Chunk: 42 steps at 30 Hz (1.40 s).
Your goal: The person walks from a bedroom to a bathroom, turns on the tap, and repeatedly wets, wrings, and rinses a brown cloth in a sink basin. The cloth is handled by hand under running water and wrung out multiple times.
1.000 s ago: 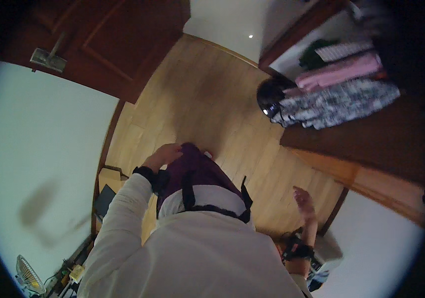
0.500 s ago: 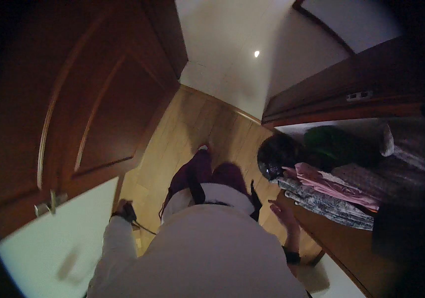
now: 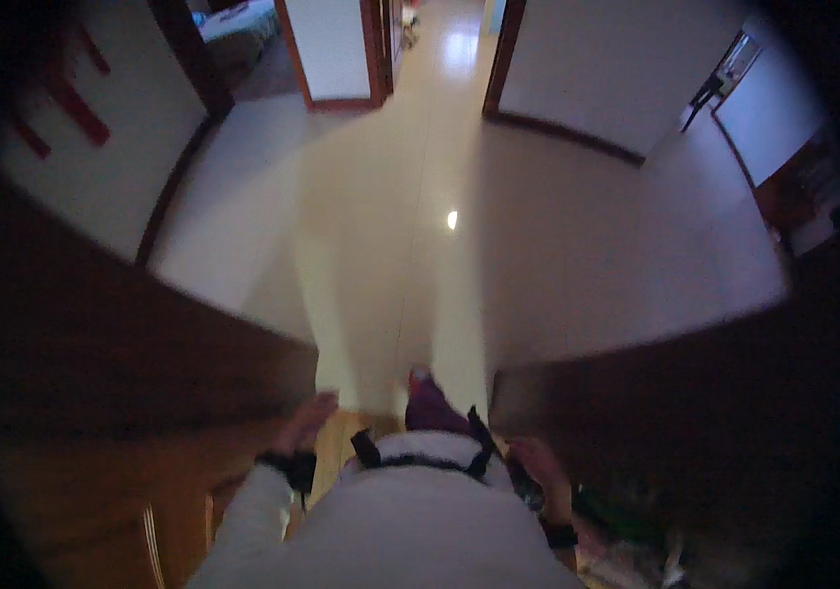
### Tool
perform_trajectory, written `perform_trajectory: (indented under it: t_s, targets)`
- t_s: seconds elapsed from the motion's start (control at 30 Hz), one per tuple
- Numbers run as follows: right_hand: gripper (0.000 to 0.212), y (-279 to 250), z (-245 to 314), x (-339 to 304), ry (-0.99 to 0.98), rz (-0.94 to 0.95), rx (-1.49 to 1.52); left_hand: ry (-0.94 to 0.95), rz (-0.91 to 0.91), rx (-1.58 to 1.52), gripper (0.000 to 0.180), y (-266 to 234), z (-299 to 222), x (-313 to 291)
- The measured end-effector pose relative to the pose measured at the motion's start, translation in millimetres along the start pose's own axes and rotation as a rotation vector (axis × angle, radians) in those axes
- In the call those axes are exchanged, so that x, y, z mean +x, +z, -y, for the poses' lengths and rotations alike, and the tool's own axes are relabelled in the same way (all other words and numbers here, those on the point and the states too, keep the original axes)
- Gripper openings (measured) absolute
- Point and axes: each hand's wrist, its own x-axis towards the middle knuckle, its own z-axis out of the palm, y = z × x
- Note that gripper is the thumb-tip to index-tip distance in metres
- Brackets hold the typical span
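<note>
1. The left hand (image 3: pixel 304 424) reaches forward with loose, parted fingers and holds nothing; it lies against or just beside the edge of the dark wooden door (image 3: pixel 135 363) on that side, though blur hides whether it truly touches
2. The right hand (image 3: pixel 541 469) hangs low by the hip, fingers relaxed and apparently empty; blur leaves this unsure
3. Between them a leg in maroon trousers (image 3: pixel 432 404) steps ahead through the doorway
4. Judging by this, the doorway is being passed, the door stands open, and nothing is carried
5. Beyond lies a pale glossy hallway floor (image 3: pixel 420 245) with further open doorways (image 3: pixel 341 49)
</note>
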Motion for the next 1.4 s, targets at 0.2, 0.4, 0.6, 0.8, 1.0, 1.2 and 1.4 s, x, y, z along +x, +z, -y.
perform_trajectory:
  t_s: [0.2,0.4,0.6,0.8,1.0,1.2,1.4]
  targets:
    - [0.026,-92,84,224,-0.158,0.12,-0.228,-0.059,-0.408,1.435,0.023,-85,-4,26]
    - [0.028,-128,227,445,-0.211,0.261,-0.358,-0.46,-0.475,1.233,0.018,-193,-109,94]
    - [0.029,-177,382,621,-0.175,0.226,-0.29,-0.484,-0.42,1.452,0.019,-328,-398,256]
    - [0.029,-236,439,798,-0.006,0.011,-0.14,0.03,-0.612,1.838,0.022,-396,-776,556]
    - [0.032,-329,454,912,0.192,-0.063,0.141,0.337,-0.555,1.225,0.039,-278,-1002,823]
    - [0.031,-480,533,1105,0.021,-0.214,0.311,-0.137,0.184,1.558,0.048,-216,-1074,994]
    - [0.032,-603,659,1292,-0.212,0.028,-0.321,-0.175,-0.027,1.461,0.046,-240,-1139,1086]
